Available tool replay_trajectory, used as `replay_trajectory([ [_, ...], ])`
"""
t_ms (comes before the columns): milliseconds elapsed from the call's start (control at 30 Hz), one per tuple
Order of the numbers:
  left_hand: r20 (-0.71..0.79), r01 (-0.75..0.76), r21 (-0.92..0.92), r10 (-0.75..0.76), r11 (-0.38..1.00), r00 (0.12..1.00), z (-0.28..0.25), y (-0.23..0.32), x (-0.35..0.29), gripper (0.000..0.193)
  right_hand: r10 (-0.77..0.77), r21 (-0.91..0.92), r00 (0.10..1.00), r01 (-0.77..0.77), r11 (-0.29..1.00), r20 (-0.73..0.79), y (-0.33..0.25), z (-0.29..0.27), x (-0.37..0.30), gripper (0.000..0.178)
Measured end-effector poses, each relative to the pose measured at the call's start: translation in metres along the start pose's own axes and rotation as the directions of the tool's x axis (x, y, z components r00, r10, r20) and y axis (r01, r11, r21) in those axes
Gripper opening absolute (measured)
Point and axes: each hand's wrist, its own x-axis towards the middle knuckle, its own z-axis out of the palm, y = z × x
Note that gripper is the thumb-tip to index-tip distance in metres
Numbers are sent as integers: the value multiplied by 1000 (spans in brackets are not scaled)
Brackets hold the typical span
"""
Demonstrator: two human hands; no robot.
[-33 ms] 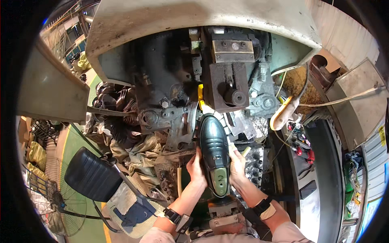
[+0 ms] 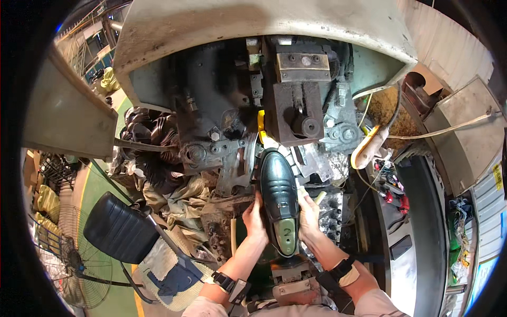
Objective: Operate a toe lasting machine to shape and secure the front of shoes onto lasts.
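Note:
A black leather shoe upper is stretched over a green shoe last, whose back end shows at the heel opening. Its toe points away from me, under the dark metal block of a large machine. My left hand is closed on the shoe's left side, and my right hand grips the right side. Both palms face inward along its flanks; the fingers curl underneath, partly hidden. Just below the heel end stands a metal support.
A pale machine hood arches overhead. At left are a black padded chair, a wire fan and a heap of dark shoe pieces. To the right hangs a cream lamp beside a dark conveyor belt; a phone lies near it.

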Motion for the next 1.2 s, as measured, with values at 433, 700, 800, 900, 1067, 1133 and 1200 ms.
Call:
replay_trajectory([
  [433, -180, -80, 806, 372, 586, 910, -244, 37, 34, 34, 41, -538, 998, -59, 841, -47, -71, -103, -27, 46],
  [700, -115, -249, 829, 589, 501, 800, -186, 69, -3, 47, 138, -762, 981, 16, 648, 138, -96, -110, -50, 51],
  [800, 159, -497, 678, 552, 542, 819, -121, 72, -33, 45, 220, -972, 950, 197, 132, 222, -90, -108, -55, 49],
  [900, 424, -543, 551, 347, 634, 836, -53, 58, -68, 58, 286, -725, 861, 509, -464, 421, -82, -105, -53, 46],
  [1067, 558, -635, 714, 308, 296, 771, 19, 22, -103, 97, 345, -758, 872, 477, -444, 347, -88, -104, -53, 44],
  [1133, 615, -678, 735, 404, 15, 677, 30, 6, -105, 105, 328, -749, 872, 482, -454, 362, -88, -104, -55, 45],
  [1200, 613, -682, 731, 462, -25, 640, 30, -4, -103, 107, 315, -744, 878, 473, -471, 359, -84, -105, -57, 45],
])
